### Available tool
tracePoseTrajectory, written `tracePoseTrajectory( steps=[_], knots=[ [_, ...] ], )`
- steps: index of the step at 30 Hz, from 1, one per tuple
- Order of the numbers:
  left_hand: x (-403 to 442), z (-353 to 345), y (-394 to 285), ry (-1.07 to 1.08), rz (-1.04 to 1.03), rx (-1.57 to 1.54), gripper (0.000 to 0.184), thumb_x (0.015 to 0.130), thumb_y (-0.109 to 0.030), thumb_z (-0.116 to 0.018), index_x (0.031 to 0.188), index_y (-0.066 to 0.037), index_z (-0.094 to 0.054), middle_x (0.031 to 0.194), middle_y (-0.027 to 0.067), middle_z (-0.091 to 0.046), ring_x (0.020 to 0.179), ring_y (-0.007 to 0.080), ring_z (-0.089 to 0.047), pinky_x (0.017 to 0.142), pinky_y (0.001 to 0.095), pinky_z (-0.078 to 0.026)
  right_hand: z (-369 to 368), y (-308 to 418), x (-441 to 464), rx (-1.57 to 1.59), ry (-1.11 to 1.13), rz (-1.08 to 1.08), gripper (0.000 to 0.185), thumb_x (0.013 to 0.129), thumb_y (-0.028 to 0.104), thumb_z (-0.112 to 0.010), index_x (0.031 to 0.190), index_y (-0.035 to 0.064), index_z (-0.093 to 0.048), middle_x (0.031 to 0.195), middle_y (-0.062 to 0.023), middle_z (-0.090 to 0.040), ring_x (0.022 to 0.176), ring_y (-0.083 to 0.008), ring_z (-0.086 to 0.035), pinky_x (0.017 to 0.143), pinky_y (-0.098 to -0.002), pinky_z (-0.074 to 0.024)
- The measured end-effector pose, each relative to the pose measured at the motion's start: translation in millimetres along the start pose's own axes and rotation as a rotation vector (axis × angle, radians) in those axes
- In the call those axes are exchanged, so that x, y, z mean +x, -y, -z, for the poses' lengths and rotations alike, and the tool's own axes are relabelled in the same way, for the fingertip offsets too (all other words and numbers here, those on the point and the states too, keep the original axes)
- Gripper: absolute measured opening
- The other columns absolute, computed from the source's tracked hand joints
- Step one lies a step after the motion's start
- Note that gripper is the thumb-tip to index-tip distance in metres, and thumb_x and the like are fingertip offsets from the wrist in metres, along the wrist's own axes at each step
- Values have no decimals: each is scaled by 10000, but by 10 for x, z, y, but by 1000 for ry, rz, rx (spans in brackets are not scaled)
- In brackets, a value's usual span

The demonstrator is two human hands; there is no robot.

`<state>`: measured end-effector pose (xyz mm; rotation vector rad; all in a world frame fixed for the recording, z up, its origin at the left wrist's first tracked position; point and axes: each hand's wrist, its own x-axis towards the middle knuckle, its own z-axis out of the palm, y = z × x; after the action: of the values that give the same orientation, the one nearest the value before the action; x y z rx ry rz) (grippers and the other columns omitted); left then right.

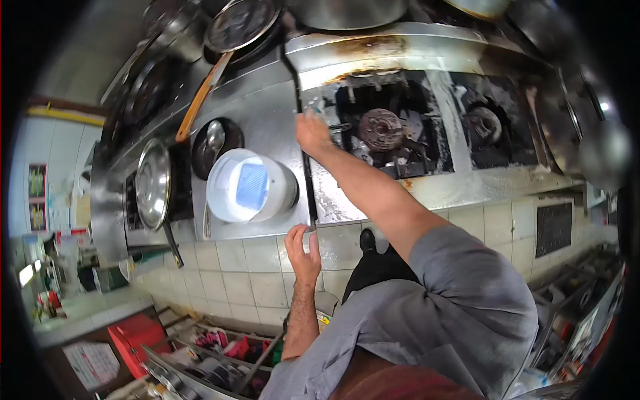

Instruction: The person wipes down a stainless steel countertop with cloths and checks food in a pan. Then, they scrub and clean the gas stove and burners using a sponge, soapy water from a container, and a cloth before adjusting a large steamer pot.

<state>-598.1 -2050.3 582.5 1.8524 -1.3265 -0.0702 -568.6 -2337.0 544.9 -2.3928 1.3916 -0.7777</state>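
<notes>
At the left edge of the wet, soapy gas stove (440, 100), my right hand (312, 133) is closed and pressed down on the metal. Something small and pale may be under its fingertips, but I cannot make it out. My left hand (303, 252) hangs open by the counter's front edge, thumb and fingers apart, holding nothing. Close to it on the steel counter (273, 93) stands a white plastic bucket (280, 193) with a blue patch visible inside. The stove's left burner (381, 130) is just right of my right hand, and its grate area is dark and wet.
Behind the bucket lies a dark dish with a metal ladle (215, 137). A lidded pan (153, 183) sits on the left, its handle jutting past the edge. A wooden-handled strainer (241, 27) and a large pot (347, 13) are at the back. Shelves crowd the space behind me.
</notes>
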Motion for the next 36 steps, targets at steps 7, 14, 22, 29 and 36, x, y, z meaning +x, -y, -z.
tracePoseTrajectory(
  steps=[7,14,22,29,36],
  knots=[
    [-100,-320,94,-57,79,-7,292,872,-112,-554,1127,21,-503,1161,186,-489,1088,316,-458,945,399,-355,704,-44,-1327,-63,84,374,185,716,208,-553,833,92,-637,928,-103,-571,888,-272,-539,713,-438,-411],
    [156,-859,-292,-68,-18,75,325,883,-168,-548,1140,25,-497,1207,188,-437,1150,329,-389,990,439,-277,2185,-2137,-2508,-188,230,108,231,714,193,-561,935,131,-592,951,-69,-580,912,-252,-563,763,-463,-426],
    [472,-2257,-2627,261,-116,-635,287,875,-92,-576,1120,37,-498,1111,118,-510,1026,205,-503,914,312,-389,3700,-4881,-2722,-539,-438,-528,357,804,287,-547,1084,65,-537,1093,-127,-548,1025,-312,-504,820,-526,-365],
    [671,-3891,-5583,630,355,-1355,475,930,-321,-503,1230,39,-421,1180,125,-506,1098,200,-450,976,316,-322,3321,-4492,-2885,-200,-214,-41,339,807,228,-587,1115,91,-550,1222,-141,-492,1162,-303,-456,918,-504,-350],
    [740,-4396,-6423,284,166,-1237,411,928,-391,-463,998,12,-426,970,80,-463,859,161,-453,792,322,-372,4061,-5424,-3060,-188,-322,-206,312,799,240,-631,1086,135,-567,1218,-87,-496,1167,-259,-441,933,-473,-335]
  ],
)
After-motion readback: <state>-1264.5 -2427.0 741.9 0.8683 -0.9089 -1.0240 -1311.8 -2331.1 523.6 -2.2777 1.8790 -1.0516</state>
